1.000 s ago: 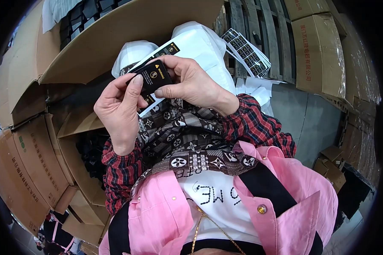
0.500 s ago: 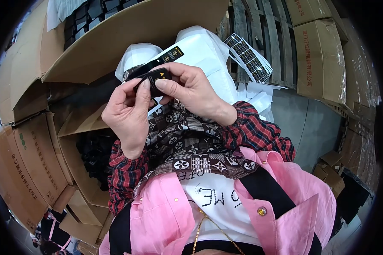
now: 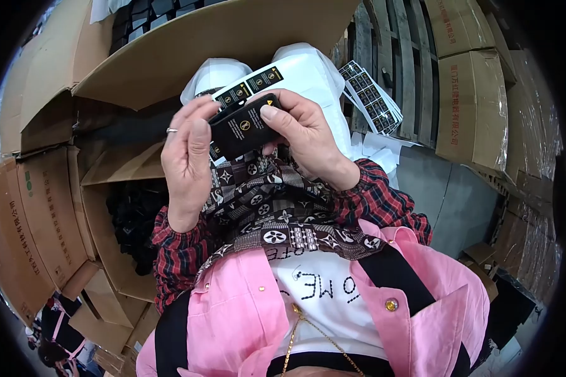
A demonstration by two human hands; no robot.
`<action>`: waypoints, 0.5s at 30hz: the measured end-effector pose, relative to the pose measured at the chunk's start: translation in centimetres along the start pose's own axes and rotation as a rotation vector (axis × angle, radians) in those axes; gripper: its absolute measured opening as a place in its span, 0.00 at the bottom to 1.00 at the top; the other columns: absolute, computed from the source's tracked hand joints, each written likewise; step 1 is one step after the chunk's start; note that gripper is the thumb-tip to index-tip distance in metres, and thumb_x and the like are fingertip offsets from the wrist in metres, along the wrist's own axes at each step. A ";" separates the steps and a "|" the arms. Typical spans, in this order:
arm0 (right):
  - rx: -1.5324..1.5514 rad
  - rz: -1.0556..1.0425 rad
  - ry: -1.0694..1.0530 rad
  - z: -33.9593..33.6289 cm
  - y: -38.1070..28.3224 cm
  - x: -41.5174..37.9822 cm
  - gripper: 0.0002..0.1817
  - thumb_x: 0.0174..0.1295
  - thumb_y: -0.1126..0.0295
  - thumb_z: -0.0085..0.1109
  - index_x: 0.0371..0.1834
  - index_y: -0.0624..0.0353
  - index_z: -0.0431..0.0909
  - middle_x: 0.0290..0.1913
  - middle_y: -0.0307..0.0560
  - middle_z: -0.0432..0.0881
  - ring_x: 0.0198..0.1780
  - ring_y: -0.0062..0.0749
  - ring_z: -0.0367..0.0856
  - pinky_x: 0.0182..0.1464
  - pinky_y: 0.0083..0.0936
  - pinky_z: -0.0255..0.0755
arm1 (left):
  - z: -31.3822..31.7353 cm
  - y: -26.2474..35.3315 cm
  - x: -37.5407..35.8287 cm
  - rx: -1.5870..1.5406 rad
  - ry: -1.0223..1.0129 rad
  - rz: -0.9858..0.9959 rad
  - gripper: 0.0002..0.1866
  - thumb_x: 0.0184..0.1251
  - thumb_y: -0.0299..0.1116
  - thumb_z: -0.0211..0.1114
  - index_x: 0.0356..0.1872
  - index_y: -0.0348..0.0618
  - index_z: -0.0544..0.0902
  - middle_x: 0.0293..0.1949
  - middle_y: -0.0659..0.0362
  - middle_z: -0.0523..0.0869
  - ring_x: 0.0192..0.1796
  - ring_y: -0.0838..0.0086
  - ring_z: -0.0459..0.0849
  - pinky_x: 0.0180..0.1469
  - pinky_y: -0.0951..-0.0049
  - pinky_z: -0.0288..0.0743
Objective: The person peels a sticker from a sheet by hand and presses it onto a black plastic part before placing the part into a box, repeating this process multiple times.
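Observation:
A flat black rectangular piece (image 3: 242,135) with a warning label of small print and a yellow symbol is tilted toward me over my lap. My right hand (image 3: 299,129) grips its right end, thumb on the front face and fingers behind. At its left edge my left hand (image 3: 188,157) has its fingers stretched and the thumb apart, fingertips close to the piece; a ring shows on one finger. Just beyond lies a white strip of black warning labels (image 3: 264,78), partly covered by the piece and my hands.
An open carton (image 3: 220,47) with rows of black parts stands ahead. To the left, another carton (image 3: 116,251) holds black items. Label sheets (image 3: 372,100) lie by a wooden pallet (image 3: 405,63) on the right. Stacked cartons (image 3: 471,107) rise at far right.
The black piece has turned so its labelled face shows broadly. My left hand has loosened from its pinch and spread its fingers at the left edge; my right hand keeps hold.

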State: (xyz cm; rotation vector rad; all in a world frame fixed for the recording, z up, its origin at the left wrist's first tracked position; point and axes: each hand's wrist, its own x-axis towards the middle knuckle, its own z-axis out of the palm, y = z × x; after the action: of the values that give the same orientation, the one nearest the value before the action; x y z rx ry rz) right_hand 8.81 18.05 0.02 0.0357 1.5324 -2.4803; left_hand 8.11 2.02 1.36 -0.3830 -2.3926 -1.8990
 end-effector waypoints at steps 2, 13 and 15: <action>-0.032 -0.015 -0.028 0.1 0.3 0.1 0.10 0.55 0.68 0.54 0.36 0.62 0.71 0.25 0.33 0.74 0.21 0.11 0.69 0.20 0.07 0.65 | 0.0 -0.1 -0.3 0.032 -0.094 0.018 0.13 0.61 0.35 0.53 0.37 0.34 0.77 0.41 0.52 0.77 0.45 0.70 0.74 0.49 0.74 0.64; -0.054 0.494 0.201 -6.0 3.6 -2.7 0.09 0.60 0.68 0.46 0.37 0.61 0.70 0.33 0.42 0.76 0.34 0.20 0.75 0.33 0.15 0.72 | -13.8 -3.0 -7.3 0.815 0.112 -0.570 0.11 0.58 0.31 0.55 0.33 0.32 0.78 0.28 0.56 0.81 0.30 0.73 0.77 0.36 0.76 0.69; 0.131 0.585 0.254 -6.2 5.1 -3.3 0.10 0.59 0.69 0.48 0.40 0.63 0.67 0.39 0.46 0.74 0.38 0.25 0.75 0.39 0.20 0.74 | -14.2 -4.5 -7.6 1.375 0.094 -0.284 0.12 0.57 0.34 0.55 0.35 0.35 0.79 0.36 0.49 0.80 0.39 0.57 0.77 0.44 0.64 0.69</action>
State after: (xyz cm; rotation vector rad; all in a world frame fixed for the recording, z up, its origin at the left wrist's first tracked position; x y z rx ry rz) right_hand 12.47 21.93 -6.86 0.7346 1.2068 -2.1427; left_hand 12.93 -13.81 -1.12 0.1615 -3.0262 0.0344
